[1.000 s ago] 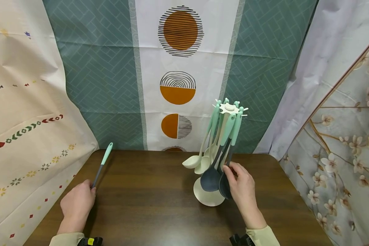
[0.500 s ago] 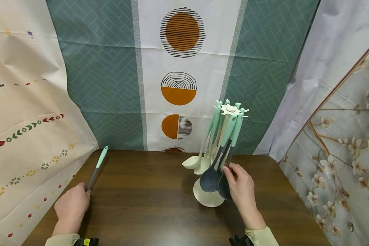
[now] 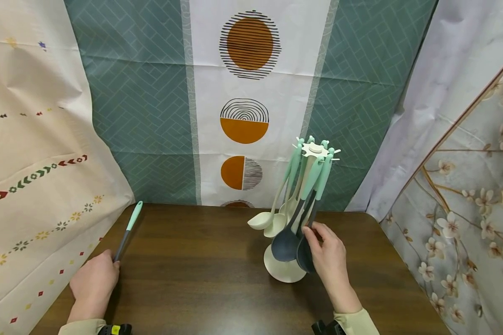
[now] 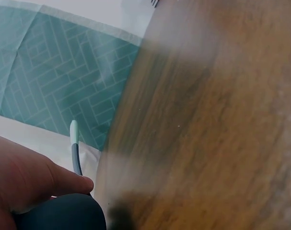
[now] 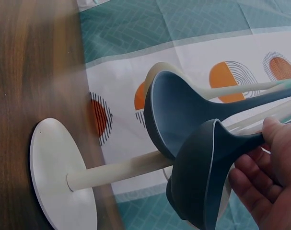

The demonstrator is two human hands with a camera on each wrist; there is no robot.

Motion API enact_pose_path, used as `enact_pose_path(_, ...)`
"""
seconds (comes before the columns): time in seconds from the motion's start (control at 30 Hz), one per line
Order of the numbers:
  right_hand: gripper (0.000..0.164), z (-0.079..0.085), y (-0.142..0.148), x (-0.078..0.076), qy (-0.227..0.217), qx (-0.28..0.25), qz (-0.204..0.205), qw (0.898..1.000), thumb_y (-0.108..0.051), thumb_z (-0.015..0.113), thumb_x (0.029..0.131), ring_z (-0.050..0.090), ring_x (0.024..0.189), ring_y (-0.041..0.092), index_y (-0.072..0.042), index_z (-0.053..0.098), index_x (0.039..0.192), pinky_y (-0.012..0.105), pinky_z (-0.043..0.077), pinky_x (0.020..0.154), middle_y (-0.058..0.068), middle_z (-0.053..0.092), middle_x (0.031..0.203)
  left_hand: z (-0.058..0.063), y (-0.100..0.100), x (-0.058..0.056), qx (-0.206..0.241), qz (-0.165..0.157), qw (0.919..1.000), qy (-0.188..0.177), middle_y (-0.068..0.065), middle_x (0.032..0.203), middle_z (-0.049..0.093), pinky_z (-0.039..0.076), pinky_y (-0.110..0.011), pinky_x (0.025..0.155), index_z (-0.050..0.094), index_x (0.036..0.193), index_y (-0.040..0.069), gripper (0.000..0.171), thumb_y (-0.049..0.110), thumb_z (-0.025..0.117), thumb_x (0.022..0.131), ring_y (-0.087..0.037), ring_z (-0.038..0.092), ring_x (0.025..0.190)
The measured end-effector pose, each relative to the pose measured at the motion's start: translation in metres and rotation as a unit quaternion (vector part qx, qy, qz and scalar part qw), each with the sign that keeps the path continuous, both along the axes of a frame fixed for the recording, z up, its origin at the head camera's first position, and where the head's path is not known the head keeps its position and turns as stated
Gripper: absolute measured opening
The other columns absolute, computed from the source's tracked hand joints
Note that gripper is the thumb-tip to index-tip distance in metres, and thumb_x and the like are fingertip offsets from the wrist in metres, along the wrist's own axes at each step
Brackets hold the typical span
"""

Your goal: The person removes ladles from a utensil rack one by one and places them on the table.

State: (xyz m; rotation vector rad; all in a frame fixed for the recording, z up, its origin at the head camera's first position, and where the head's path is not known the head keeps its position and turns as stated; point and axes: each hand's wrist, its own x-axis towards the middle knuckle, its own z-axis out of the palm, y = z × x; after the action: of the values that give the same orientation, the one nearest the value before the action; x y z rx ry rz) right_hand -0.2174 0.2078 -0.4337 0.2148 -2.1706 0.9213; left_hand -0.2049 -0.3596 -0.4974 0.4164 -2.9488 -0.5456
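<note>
My left hand (image 3: 94,281), at the table's left, grips a kitchen utensil (image 3: 125,235) by its dark grey shaft, the mint handle pointing away from me. In the left wrist view a dark rounded form, seemingly the utensil's head (image 4: 64,213), lies under the thumb; its exact kind cannot be told. With thumb and fingers, my right hand (image 3: 329,260) pinches the neck of a dark grey ladle (image 5: 198,167) hanging on the white utensil stand (image 3: 282,270). Beside it hangs another dark ladle (image 5: 179,108). Several cream utensils, including a ladle (image 3: 261,220), hang at the stand's left.
The dark wooden table (image 3: 201,279) extends between the hands. A green and white patterned cloth (image 3: 151,116) hangs behind it. Cream fabric (image 3: 46,195) drapes along the left edge, and a floral curtain (image 3: 457,242) borders the right.
My left hand has moved left and slightly toward me, carrying the utensil with it. The right hand and the stand have stayed nearly still.
</note>
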Motion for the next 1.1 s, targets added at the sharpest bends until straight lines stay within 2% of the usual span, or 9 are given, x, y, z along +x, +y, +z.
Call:
enact_pose_path(0.37, 0.01, -0.0001, 0.0003, 0.0016, 0.002, 0.002, 0.0, 1.0, -0.011, 0.086, 0.097, 0.074, 0.088, 0.023, -0.007, 0.08, 0.104, 0.05, 0.062, 0.078, 0.003, 0.076, 0.094, 0.0027, -0.0044, -0.0022, -0.002, -0.008, 0.9994, -0.034, -0.033, 0.096, 0.07, 0.05, -0.059, 0.059, 0.068, 0.105, 0.0, 0.019, 0.018, 0.074, 0.103, -0.047, 0.069, 0.079)
enact_pose_path(0.63, 0.01, 0.0009, 0.0017, 0.0021, 0.006, 0.003, -0.001, 1.0, -0.011, 0.086, 0.097, 0.074, 0.087, 0.02, -0.008, 0.08, 0.104, 0.043, 0.062, 0.078, 0.002, 0.076, 0.094, 0.0048, -0.0074, -0.0066, -0.001, -0.011, 0.9989, -0.046, -0.032, 0.094, 0.07, 0.051, -0.059, 0.059, 0.069, 0.106, -0.001, 0.021, 0.018, 0.076, 0.102, -0.042, 0.067, 0.076)
enact_pose_path(0.87, 0.01, 0.0007, 0.0024, 0.0012, 0.006, 0.002, 0.004, 1.0, -0.011, 0.086, 0.097, 0.074, 0.087, 0.021, -0.008, 0.08, 0.105, 0.049, 0.062, 0.077, 0.003, 0.076, 0.095, 0.0046, -0.0077, -0.0081, -0.005, -0.014, 0.9984, -0.054, -0.029, 0.09, 0.069, 0.051, -0.058, 0.061, 0.068, 0.104, -0.002, 0.021, 0.018, 0.076, 0.101, -0.04, 0.066, 0.074)
enact_pose_path(1.1, 0.011, 0.0004, 0.0028, 0.0014, -0.002, 0.001, 0.005, 1.0, -0.011, 0.086, 0.097, 0.073, 0.088, 0.022, -0.008, 0.08, 0.105, 0.05, 0.062, 0.079, 0.004, 0.076, 0.096, 0.0064, -0.0063, -0.0071, -0.006, -0.017, 0.9977, -0.065, -0.027, 0.09, 0.069, 0.052, -0.058, 0.064, 0.066, 0.099, 0.0, 0.018, 0.016, 0.073, 0.102, -0.04, 0.066, 0.077)
